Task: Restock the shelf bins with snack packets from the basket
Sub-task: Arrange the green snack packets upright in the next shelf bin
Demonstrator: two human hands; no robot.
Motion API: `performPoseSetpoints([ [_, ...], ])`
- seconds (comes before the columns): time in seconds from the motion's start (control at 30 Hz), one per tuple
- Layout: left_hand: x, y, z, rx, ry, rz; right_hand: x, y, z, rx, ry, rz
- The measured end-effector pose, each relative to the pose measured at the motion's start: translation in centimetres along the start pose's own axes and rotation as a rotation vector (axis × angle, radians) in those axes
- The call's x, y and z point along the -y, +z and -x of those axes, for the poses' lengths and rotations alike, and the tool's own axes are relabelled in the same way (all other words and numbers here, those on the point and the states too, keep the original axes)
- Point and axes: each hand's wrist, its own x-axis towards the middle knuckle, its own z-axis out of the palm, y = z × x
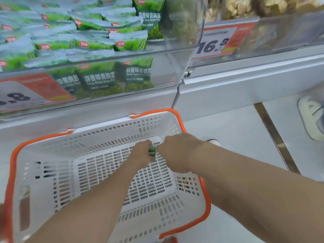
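Observation:
A white slotted basket (98,137) with an orange rim stands on the floor below the shelf. Both my hands reach down into its far right corner. A small green snack packet (152,152) shows between them. My left hand (140,153) and my right hand (177,149) both close around it; most of the packet is hidden by my fingers. The rest of the basket floor shows only bare slots. Above, a clear-fronted shelf bin (157,71) holds several green pea packets (91,42), piled flat and standing upright.
A second bin (280,32) to the right holds pale brown snacks behind a 16.8 price tag (217,41). A clear divider (182,23) separates the bins. A grey shelf ledge runs below. A shoe (312,118) shows on the white floor at right.

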Motion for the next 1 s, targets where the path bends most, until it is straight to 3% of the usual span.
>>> performPoseSetpoints([
  [0.1, -1.3, -3.8, 1.6, 0.009, 0.027, 0.259, -0.1, -1.8, 0.4, -0.037, 0.018, 0.009],
  [0.23, -3.5, -10.2, 5.6, 0.055, 0.088, 0.43, 0.4, -4.6, 2.0, -0.1, 0.042, 0.072],
  [0.67, -9.1, -22.9, 22.3, -0.101, 0.261, 0.246, 4.6, -10.0, 9.0, -0.567, 0.027, -0.207],
  [0.87, -11.4, -26.6, 26.7, -0.232, 0.353, 0.031, 5.2, -12.6, 12.8, -0.673, -0.022, -0.336],
  [1.0, -12.8, -28.3, 28.9, -0.229, 0.444, 0.316, 4.3, -14.1, 15.4, -0.719, -0.091, -0.525],
])
